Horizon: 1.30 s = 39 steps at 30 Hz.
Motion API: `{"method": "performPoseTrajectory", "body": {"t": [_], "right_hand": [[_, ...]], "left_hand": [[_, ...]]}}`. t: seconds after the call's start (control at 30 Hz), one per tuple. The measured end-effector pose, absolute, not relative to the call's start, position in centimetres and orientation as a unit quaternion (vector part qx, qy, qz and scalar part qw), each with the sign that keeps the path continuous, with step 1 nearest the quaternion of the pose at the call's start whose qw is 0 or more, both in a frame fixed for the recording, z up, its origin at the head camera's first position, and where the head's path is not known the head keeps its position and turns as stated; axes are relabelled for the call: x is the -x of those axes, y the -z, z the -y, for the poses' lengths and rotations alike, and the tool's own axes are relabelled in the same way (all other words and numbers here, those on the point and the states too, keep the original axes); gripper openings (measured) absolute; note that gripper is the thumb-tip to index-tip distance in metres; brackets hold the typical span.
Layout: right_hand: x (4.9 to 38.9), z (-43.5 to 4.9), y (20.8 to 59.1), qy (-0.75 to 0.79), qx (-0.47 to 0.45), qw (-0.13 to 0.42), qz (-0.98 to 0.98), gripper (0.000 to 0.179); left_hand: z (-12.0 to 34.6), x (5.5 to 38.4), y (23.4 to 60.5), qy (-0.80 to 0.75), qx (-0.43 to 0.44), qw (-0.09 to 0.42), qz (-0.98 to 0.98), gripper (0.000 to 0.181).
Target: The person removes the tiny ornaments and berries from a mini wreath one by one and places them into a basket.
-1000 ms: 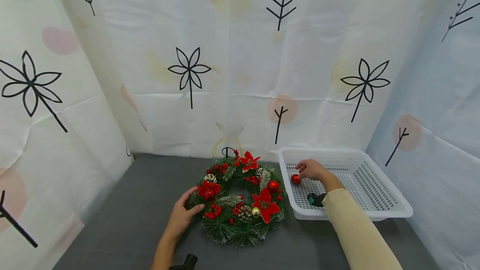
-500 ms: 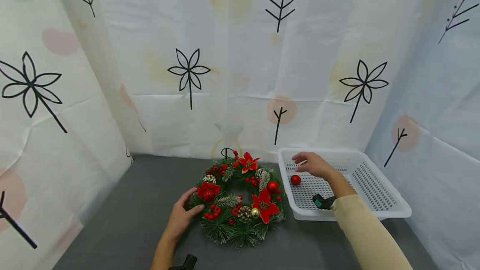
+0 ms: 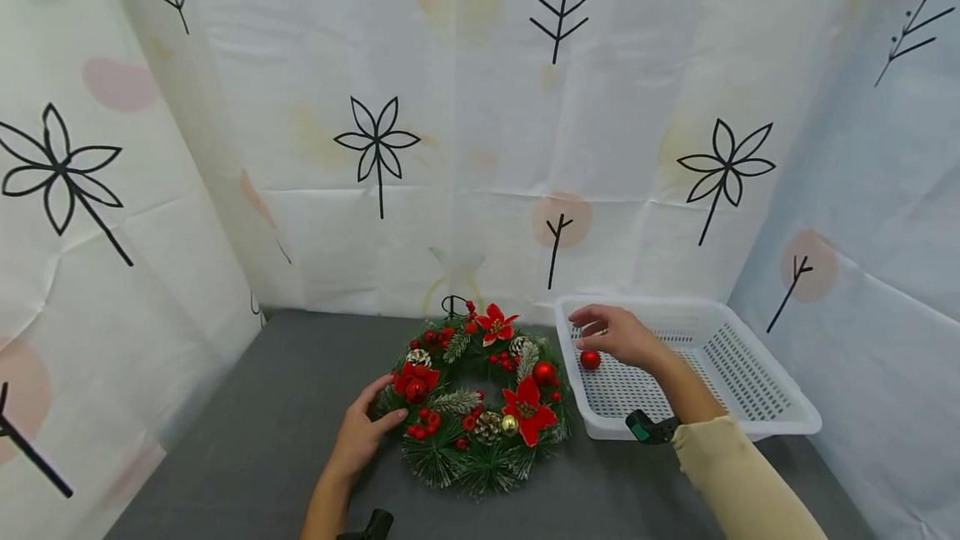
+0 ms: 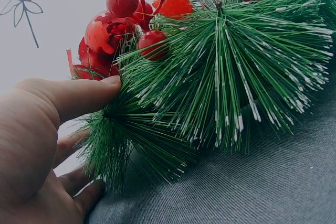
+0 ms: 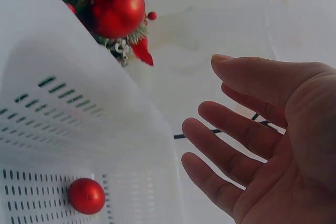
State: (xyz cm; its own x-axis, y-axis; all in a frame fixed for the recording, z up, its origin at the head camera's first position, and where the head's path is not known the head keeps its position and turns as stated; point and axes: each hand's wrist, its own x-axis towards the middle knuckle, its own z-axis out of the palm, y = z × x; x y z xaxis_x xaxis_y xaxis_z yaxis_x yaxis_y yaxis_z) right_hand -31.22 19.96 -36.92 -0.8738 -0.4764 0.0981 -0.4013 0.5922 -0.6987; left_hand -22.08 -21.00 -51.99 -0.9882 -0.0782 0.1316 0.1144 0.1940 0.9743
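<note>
A green Christmas wreath point(image 3: 491, 465) with red flowers, berries, baubles and pine cones lies on the grey table. My left hand point(image 3: 360, 437) grips its left edge; in the left wrist view the thumb point(image 4: 86, 97) lies on one side of the green needles and the fingers on the other. Over the left part of the white basket point(image 3: 772, 426) hovers my right hand point(image 3: 624, 337), its fingers loosely bent with nothing in them. Below that hand, a red bauble point(image 3: 590, 360) sits on the basket floor, also visible in the right wrist view as a red ball point(image 5: 86, 195).
The perforated basket stands at the right of the table point(image 3: 300, 390), close beside the wreath. White patterned cloth point(image 3: 465, 148) hangs behind the table and on both sides. A thin black wire loop point(image 3: 454, 304) shows behind the wreath's top.
My right hand has come up off the red bauble, first rising to the right and then shifting a little left. The bauble stays in the basket. My left hand keeps its place on the wreath.
</note>
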Motion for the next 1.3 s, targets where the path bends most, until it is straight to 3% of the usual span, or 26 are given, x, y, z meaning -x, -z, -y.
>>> {"method": "performPoseTrajectory", "body": {"t": [0.37,0.93,1.13,1.3], "right_hand": [[28.3,-18.7,38.2,0.39,0.256,-0.008,-0.885,0.033],[24.6,-15.1,42.2,0.408,0.236,-0.273,-0.838,0.026],[24.7,-14.4,43.3,0.405,0.249,-0.292,-0.83,0.026],[25.0,-13.9,43.7,0.405,0.245,-0.263,-0.841,0.024]], "left_hand": [[21.4,21.9,51.7,0.63,0.007,0.071,0.773,0.065],[21.2,22.4,52.1,0.626,-0.001,0.069,0.777,0.063],[21.2,22.5,52.2,0.624,0.001,0.072,0.778,0.064],[21.2,22.5,52.3,0.627,0.001,0.073,0.776,0.064]]}}
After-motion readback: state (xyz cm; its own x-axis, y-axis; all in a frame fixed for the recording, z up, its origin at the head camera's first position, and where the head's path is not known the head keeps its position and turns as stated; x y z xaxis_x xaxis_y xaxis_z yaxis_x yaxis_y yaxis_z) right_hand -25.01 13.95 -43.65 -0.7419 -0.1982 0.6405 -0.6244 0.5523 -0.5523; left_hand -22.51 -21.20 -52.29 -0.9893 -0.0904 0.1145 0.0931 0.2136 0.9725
